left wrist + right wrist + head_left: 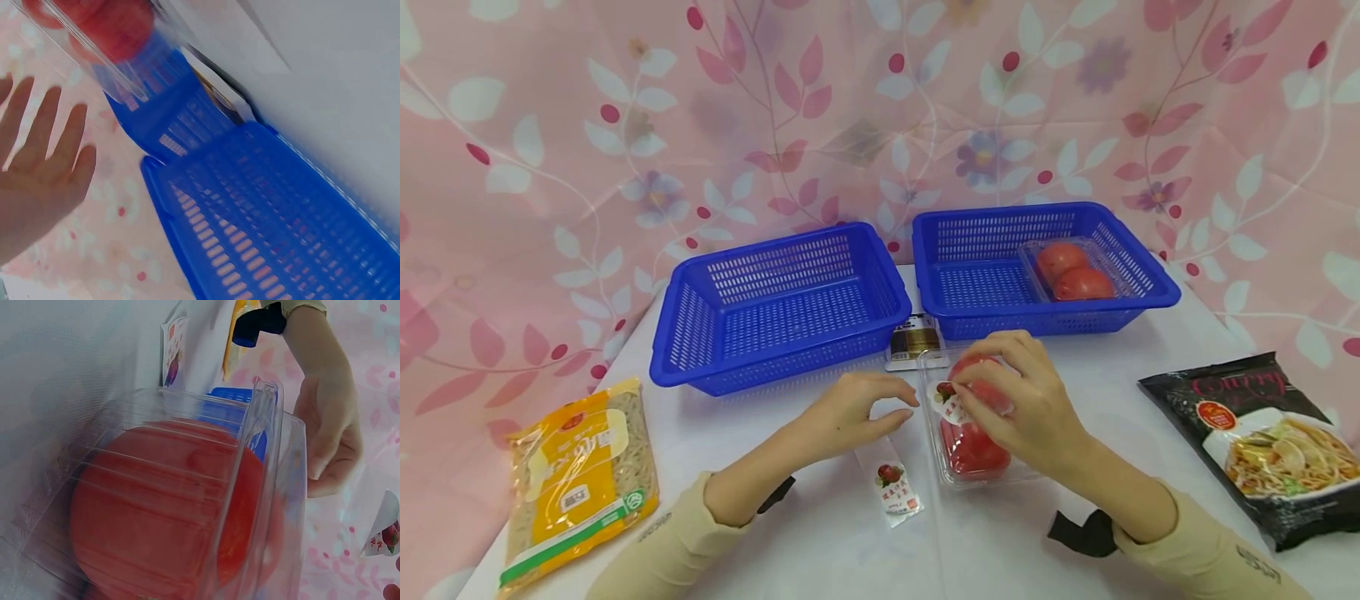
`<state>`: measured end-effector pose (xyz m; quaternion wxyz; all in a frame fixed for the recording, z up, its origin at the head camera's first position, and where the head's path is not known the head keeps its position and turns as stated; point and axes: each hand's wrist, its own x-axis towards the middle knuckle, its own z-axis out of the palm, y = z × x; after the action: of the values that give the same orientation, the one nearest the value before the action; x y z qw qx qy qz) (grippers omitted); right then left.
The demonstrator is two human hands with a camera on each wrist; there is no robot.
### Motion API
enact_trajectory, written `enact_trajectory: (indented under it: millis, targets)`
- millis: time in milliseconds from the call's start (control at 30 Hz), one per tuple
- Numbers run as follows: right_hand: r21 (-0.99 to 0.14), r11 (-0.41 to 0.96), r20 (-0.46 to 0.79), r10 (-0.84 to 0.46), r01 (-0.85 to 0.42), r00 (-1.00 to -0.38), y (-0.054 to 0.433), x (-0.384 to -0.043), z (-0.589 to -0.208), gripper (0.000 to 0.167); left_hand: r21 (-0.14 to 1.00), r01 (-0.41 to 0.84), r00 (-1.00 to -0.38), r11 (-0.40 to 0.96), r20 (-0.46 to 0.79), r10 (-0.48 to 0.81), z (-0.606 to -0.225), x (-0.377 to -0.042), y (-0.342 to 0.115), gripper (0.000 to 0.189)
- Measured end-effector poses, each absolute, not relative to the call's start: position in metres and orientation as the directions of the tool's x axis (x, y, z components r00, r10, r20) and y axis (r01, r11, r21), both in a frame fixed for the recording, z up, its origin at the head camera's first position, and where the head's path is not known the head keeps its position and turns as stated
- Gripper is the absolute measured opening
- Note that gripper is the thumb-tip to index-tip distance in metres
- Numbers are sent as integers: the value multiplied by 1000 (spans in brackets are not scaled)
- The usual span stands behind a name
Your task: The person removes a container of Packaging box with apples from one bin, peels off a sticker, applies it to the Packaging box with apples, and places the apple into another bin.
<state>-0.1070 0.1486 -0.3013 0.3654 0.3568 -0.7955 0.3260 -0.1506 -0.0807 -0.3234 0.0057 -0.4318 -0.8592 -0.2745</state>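
A clear plastic box of red tomatoes lies on the table before me. Over it, my right hand pinches a white sticker printed with red fruit; this sticker shows at the right edge of the right wrist view, off the box's surface there. My left hand is to the left of the box, fingers loosely bent with nothing between them. In the left wrist view that hand has its fingers spread. Below it lies a strip with a similar fruit print.
Two blue baskets stand at the back; the right basket holds another box of tomatoes. Between them lies a small flat packet. A yellow bag is at the left, a black noodle bag at the right.
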Motion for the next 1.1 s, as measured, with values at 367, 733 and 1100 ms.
enact_trajectory:
  millis: [367,733,1100]
  targets:
    - [-272,558,818,-295,-784,-494,153,-109,-301,39,56,875,-392,482,665,635,-319,-127,-67,9]
    - [-313,585,784,-286,-749,-551,156,-109,-304,9,-249,866,-101,434,763,639,-318,-119,-42,10]
    - [-320,601,773,-282,-732,-569,156,-110,-308,5,-283,804,-139,522,764,630,-326,-126,-25,8]
